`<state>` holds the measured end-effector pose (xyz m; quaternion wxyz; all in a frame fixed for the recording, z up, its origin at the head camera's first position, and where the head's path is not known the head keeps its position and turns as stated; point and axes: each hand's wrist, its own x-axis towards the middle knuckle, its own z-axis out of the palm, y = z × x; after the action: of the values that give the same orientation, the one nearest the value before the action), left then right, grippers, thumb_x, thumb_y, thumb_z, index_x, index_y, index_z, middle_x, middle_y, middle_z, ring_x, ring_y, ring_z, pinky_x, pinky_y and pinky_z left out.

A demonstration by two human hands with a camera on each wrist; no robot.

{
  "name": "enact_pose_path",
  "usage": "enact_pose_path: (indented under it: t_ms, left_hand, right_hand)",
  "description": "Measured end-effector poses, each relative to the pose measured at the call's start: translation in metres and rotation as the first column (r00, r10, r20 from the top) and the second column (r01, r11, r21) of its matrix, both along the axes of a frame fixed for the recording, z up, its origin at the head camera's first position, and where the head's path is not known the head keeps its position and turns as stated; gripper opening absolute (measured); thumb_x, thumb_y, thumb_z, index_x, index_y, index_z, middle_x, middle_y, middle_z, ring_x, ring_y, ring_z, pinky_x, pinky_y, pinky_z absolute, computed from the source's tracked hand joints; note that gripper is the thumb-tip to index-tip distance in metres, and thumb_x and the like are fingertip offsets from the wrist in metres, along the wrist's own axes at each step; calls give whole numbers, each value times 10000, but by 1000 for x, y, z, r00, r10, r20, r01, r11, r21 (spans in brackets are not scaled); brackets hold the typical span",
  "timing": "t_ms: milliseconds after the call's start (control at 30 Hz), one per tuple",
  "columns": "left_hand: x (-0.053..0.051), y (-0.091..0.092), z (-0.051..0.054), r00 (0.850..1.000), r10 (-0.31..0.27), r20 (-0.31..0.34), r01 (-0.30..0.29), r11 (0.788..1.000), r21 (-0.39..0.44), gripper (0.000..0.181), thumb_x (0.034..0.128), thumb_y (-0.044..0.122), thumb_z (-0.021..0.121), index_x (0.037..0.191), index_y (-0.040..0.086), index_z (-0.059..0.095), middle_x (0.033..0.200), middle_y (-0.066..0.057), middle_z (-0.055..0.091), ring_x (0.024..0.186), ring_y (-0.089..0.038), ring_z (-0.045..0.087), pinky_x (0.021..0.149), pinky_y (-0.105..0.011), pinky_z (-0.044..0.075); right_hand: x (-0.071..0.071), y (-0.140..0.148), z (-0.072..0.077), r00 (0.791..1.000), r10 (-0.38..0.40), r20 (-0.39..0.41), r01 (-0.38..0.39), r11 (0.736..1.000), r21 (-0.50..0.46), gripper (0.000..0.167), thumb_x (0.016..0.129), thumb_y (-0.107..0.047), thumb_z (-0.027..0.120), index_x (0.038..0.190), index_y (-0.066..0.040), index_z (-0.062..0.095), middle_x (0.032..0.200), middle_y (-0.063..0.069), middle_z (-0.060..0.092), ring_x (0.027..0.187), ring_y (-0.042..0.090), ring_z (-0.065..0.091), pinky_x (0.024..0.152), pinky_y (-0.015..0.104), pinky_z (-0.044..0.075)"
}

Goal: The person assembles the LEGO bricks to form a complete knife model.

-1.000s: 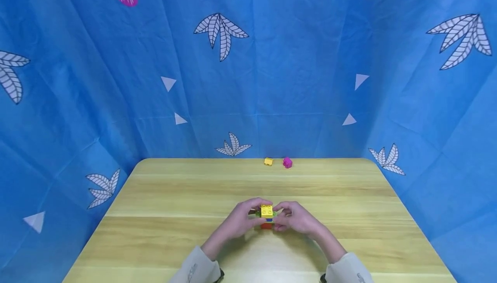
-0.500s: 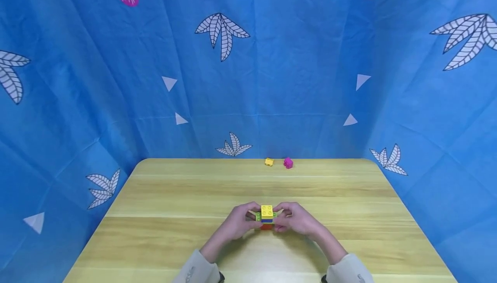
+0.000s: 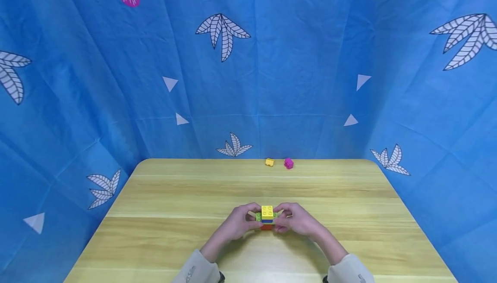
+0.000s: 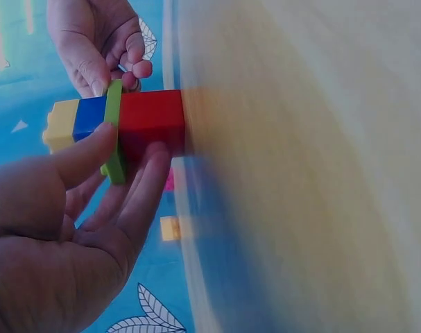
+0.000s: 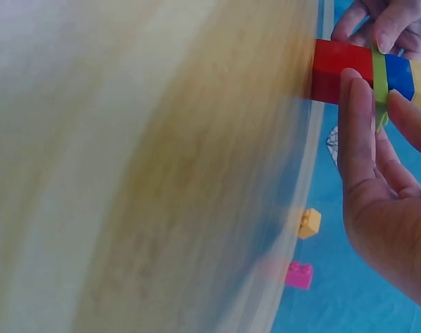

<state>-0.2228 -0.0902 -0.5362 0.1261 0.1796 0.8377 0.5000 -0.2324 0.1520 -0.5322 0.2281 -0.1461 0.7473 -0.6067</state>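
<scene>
Withdrawn from the yellow top brick, the left hand pinches the green plate, as does the right hand opposite, seemingly steadying the stack on the table, a magenta brick lying beyond.

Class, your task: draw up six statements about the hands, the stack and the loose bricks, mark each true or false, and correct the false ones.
1. In the stack, the green plate lies between the red brick and the blue brick. True.
2. The blue brick is at the very top of the stack. False: the yellow top brick is.
3. The left hand and the right hand both touch the stack. True.
4. The loose yellow brick and the pink brick lie near the far edge of the table. True.
5. Those two loose bricks touch each other. False: there is a gap between them.
6. The green plate is flush with the red brick. False: it sticks out past it.
</scene>
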Motion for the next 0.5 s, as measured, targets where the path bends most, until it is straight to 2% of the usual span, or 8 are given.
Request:
enact_pose_path:
  t_ms: [267, 500]
  left_hand:
    - [1, 0, -1, 1000, 11, 14, -10, 1000, -20, 299, 914, 98, 779, 1192, 168, 696, 1248, -66, 697, 1025, -244, 705, 894, -389, 623]
    - [-1, 2, -1, 1000, -3, -24, 2, 999, -51, 288, 925, 109, 770, 1199, 164, 701, 1242, -68, 702, 1057, -268, 694, 934, -421, 609]
  right_hand:
    - [1, 0, 1, 1000, -1, 13, 1, 1000, -6, 444, 962, -53, 707, 1328, 137, 541, 957, 202, 693, 878, 357, 751, 840, 438, 651]
    - [1, 1, 1, 1000, 3, 13, -3, 1000, -16, 444, 967, -59, 705, 1328, 138, 537, 962, 210, 698, 889, 368, 752, 847, 448, 649]
